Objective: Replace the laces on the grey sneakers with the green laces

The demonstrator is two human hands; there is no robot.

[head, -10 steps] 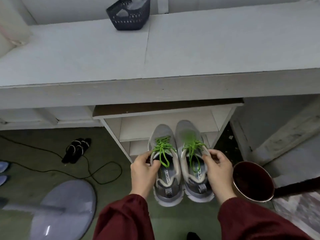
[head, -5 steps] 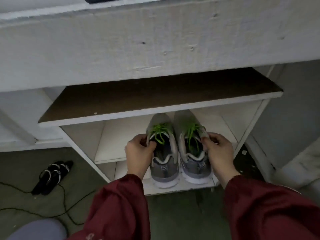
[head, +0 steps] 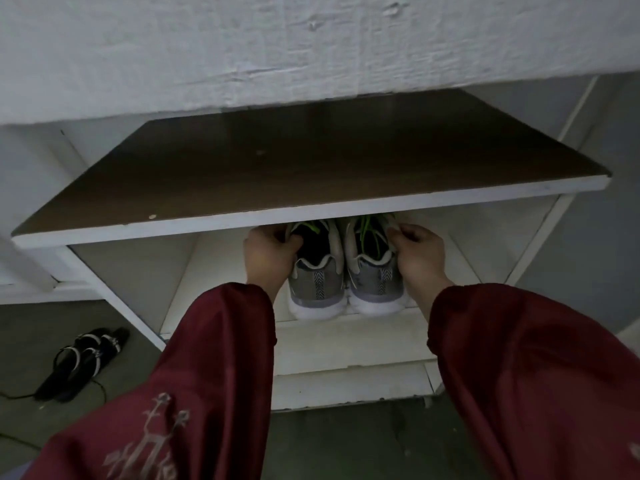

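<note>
Two grey sneakers stand side by side, heels toward me, on the white lower shelf (head: 346, 337) of a shoe rack. The left sneaker (head: 317, 282) and the right sneaker (head: 375, 278) both carry green laces (head: 363, 233). Their toes are hidden under the brown upper shelf (head: 311, 168). My left hand (head: 272, 256) grips the collar of the left sneaker, thumb inside the opening. My right hand (head: 417, 256) grips the outer collar of the right sneaker. Dark red sleeves cover both arms.
A white countertop edge (head: 311, 46) overhangs the rack. A pair of black sandals (head: 85, 362) lies on the green floor at the left, with a black cable beside it. White side panels close in the shelf on both sides.
Both hands carried the sneakers from above the floor forward into the rack, and the shoes now stand on the lower shelf. The camera dropped lower and closer.
</note>
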